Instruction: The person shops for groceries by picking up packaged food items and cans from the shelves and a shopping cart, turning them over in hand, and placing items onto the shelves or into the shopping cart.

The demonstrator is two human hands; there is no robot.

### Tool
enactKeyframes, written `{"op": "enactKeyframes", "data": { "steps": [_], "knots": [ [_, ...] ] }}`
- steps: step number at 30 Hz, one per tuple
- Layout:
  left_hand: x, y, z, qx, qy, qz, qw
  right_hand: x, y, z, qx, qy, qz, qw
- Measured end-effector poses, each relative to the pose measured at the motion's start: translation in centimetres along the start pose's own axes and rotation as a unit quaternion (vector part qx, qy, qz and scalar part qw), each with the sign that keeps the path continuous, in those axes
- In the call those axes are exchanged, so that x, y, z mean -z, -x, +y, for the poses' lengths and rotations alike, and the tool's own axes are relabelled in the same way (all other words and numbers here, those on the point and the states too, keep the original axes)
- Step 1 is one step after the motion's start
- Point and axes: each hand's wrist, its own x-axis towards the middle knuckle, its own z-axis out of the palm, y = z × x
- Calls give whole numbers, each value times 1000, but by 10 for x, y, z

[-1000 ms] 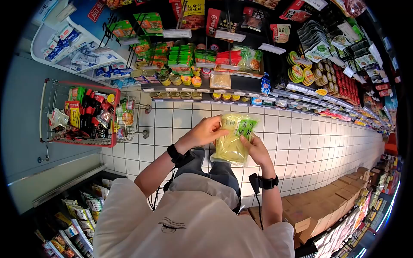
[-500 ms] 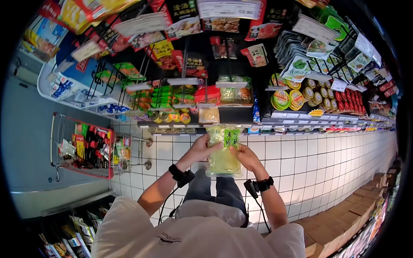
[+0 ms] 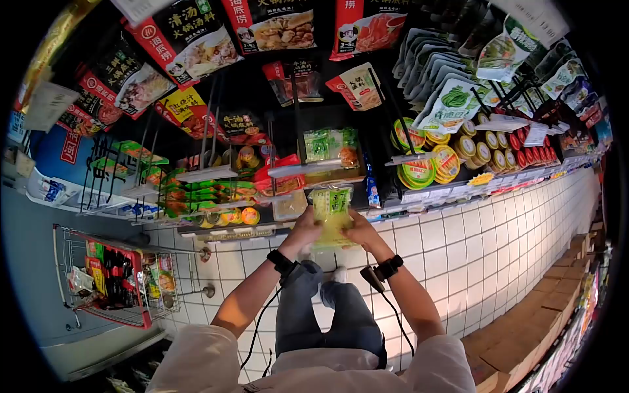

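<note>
Between my two hands is a clear plastic food packet [image 3: 333, 219] with pale yellow-green contents and a bright green label with dark characters. My left hand [image 3: 303, 230] grips its left edge, and my right hand [image 3: 364, 232] holds the right edge; both hands are closed on it. The packet is at the front edge of the lower shelf, close to a shelf box [image 3: 321, 171] of similar clear, green-labelled packets. A pale square packet [image 3: 289, 205] lies just left of it on the shelf.
Hanging hotpot seasoning pouches [image 3: 275, 29] and metal hooks project above my hands. Round tubs [image 3: 445, 164] stand to the right. A loaded shopping cart [image 3: 141, 288] is at the left on the tiled floor [image 3: 452, 252]. Cardboard boxes [image 3: 524, 327] line the right side.
My hands have carried the packet closer to the shelf. The camera view has moved forward, so the shelf goods appear larger and the cart sits farther left and lower.
</note>
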Motion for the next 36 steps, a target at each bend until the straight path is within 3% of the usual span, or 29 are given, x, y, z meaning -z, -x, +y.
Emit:
{"op": "enactKeyframes", "data": {
  "steps": [1,3,5,6,7,9,10,12,13,15,17,19,21,23,26,33,36],
  "knots": [
    [3,-16,-1,2,-64,59,996,6,-30,13,41,47,29,998],
    [-8,-45,-16,25,-29,79,996,19,-77,29,90,96,57,990],
    [-25,-82,-60,-135,75,174,973,26,-112,31,128,91,102,982],
    [-36,-109,-83,-133,166,149,966,35,-128,35,143,91,121,978],
    [-38,-113,-83,-160,125,190,961,34,-142,42,182,89,140,969],
    [-32,-143,-97,-237,197,186,933,42,-171,33,97,242,189,947],
    [-38,-151,-107,-238,206,190,930,48,-190,53,95,251,188,945],
    [-43,-172,-116,-174,136,210,952,61,-236,85,195,-19,166,966],
    [-40,-178,-119,-186,139,215,948,64,-249,87,207,-11,167,964],
    [-31,-187,-129,-136,75,130,979,62,-268,87,178,5,196,964],
    [-38,-210,-149,-184,53,181,965,65,-289,87,205,23,195,959],
    [-43,-218,-166,-184,32,212,959,69,-321,105,243,128,235,932],
    [-48,-232,-183,-205,30,239,949,67,-329,106,223,101,229,942],
    [-50,-241,-198,-243,-13,255,936,70,-348,117,314,73,208,923],
    [-55,-257,-217,-249,-15,262,932,77,-374,127,362,91,204,905],
    [-57,-295,-239,-233,-14,291,928,85,-408,134,364,114,203,902],
    [-55,-307,-242,-208,-31,288,934,90,-421,132,365,72,122,920]
  ]
}}
